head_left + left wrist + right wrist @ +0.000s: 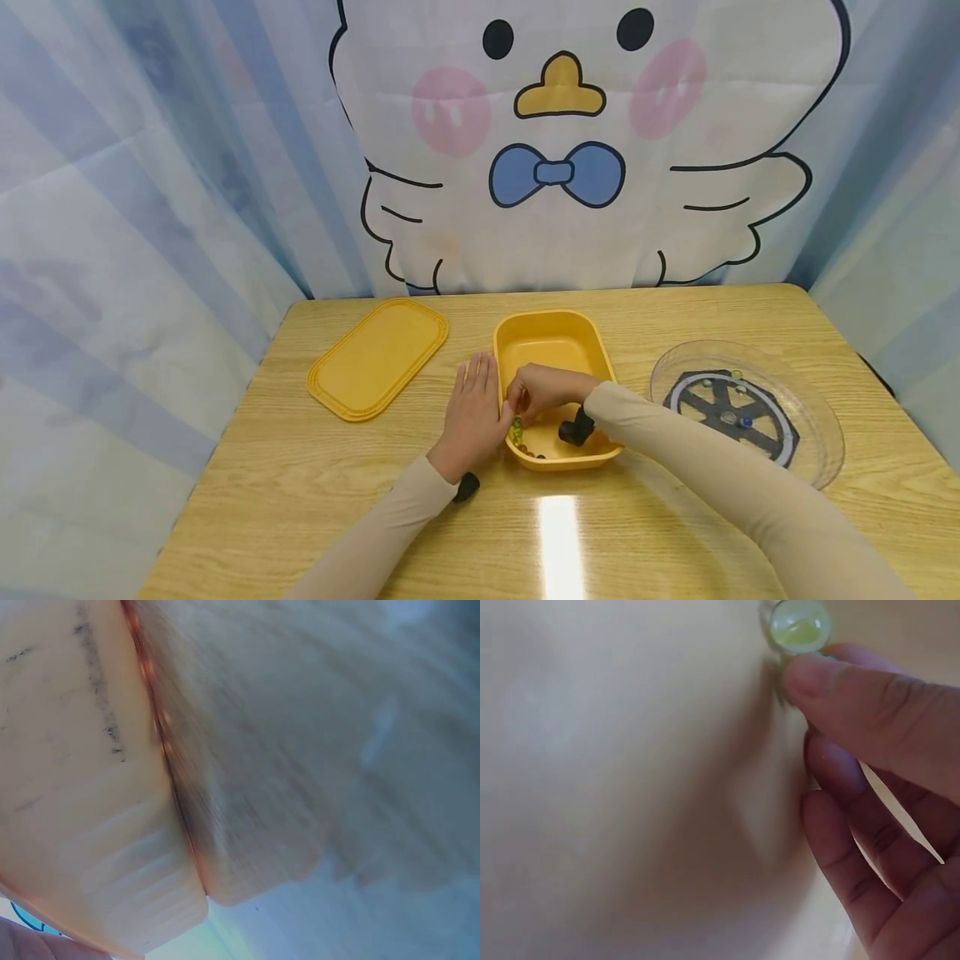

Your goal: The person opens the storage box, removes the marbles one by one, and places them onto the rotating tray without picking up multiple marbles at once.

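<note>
Yellow tray (562, 463) (dark smudges (99, 682) mark its outside): inside, right hand (551, 387) pinches a greenish marble (800, 626); left hand (472, 412) lies alongside, fingers straight.

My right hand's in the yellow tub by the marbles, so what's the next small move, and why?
I'd probably lift the right hand gently, clear of the yellow tub: it seems to pinch a greenish marble at the thumb tip, and the left hand lies along the tub's left side, where it may steady it.
</note>
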`<action>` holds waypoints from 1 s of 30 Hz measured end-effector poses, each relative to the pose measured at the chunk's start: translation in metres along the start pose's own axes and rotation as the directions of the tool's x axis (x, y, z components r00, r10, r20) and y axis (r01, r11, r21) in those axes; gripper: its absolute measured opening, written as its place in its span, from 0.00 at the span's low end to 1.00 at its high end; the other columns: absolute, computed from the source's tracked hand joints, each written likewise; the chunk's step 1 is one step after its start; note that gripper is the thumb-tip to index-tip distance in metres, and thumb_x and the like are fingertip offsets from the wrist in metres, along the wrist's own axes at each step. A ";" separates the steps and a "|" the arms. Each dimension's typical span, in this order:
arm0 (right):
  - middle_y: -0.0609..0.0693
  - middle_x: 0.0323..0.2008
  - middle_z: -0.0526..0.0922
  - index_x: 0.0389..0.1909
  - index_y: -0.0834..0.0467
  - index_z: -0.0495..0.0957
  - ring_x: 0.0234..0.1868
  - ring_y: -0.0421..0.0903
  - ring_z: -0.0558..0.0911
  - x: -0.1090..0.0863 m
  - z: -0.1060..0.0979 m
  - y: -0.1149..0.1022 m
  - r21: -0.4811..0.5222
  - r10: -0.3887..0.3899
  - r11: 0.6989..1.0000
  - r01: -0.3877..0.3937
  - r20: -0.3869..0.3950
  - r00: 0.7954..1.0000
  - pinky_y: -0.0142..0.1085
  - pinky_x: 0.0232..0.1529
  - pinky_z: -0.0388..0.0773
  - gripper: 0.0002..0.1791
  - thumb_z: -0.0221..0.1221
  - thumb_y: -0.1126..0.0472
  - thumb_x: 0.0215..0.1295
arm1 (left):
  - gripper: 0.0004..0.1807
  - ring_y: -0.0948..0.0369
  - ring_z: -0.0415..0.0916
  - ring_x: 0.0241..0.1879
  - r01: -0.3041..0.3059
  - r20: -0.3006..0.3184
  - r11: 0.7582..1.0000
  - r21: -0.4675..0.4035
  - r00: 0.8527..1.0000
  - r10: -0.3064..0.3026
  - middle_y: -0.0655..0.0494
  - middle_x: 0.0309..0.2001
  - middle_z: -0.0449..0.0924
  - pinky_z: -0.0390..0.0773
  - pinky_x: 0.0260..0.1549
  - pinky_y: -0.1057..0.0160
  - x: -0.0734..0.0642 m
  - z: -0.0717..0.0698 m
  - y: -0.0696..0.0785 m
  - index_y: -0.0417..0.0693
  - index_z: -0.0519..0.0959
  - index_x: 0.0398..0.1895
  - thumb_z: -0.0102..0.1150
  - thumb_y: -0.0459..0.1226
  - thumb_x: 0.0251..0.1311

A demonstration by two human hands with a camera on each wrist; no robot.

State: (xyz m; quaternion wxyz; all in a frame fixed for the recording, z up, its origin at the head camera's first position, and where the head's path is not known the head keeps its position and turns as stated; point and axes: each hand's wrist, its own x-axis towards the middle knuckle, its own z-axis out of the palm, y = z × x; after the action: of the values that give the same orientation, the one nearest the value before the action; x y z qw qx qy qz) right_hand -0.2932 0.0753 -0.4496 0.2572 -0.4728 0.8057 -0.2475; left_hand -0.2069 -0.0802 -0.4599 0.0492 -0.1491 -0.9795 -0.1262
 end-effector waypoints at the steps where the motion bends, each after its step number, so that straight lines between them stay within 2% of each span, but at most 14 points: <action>1: 0.49 0.29 0.86 0.30 0.60 0.86 0.30 0.33 0.80 0.000 0.000 0.000 -0.006 -0.002 1.000 0.002 0.000 1.000 0.25 0.37 0.79 0.08 0.68 0.71 0.46 | 0.35 0.50 0.44 0.74 0.000 0.001 1.000 -0.002 1.000 0.000 0.40 0.73 0.50 0.46 0.72 0.50 0.000 0.000 0.000 0.33 0.50 0.72 0.40 0.46 0.68; 13: 0.48 0.27 0.86 0.30 0.59 0.86 0.28 0.33 0.79 0.001 0.001 0.001 -0.051 -0.031 0.998 0.032 0.004 0.999 0.25 0.35 0.78 0.08 0.69 0.71 0.46 | 0.36 0.50 0.43 0.74 0.001 0.002 1.000 -0.004 1.000 -0.001 0.40 0.73 0.50 0.45 0.72 0.51 0.001 0.001 -0.001 0.34 0.50 0.72 0.38 0.48 0.69; 21: 0.48 0.27 0.86 0.29 0.60 0.86 0.29 0.35 0.80 0.001 -0.002 0.000 -0.066 -0.020 0.998 0.019 -0.012 1.000 0.25 0.36 0.78 0.08 0.69 0.70 0.45 | 0.36 0.50 0.43 0.74 0.000 0.007 1.000 0.001 1.000 0.000 0.40 0.73 0.50 0.46 0.72 0.50 0.001 0.001 -0.001 0.34 0.50 0.72 0.39 0.48 0.69; 30: 0.47 0.28 0.87 0.28 0.57 0.87 0.30 0.34 0.82 -0.004 -0.013 -0.002 -0.088 -0.025 0.996 0.019 -0.064 0.998 0.25 0.37 0.79 0.05 0.69 0.68 0.48 | 0.36 0.49 0.44 0.74 -0.013 0.003 1.000 0.019 1.000 0.013 0.40 0.73 0.50 0.47 0.72 0.51 0.000 0.000 -0.001 0.33 0.50 0.72 0.39 0.47 0.68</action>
State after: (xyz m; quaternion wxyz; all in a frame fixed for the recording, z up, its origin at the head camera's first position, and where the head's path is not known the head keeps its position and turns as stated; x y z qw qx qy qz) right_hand -0.2983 0.0796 -0.4380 0.2069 -0.4842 0.8184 -0.2301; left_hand -0.2069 -0.0815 -0.4607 0.0503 -0.1551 -0.9798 -0.1162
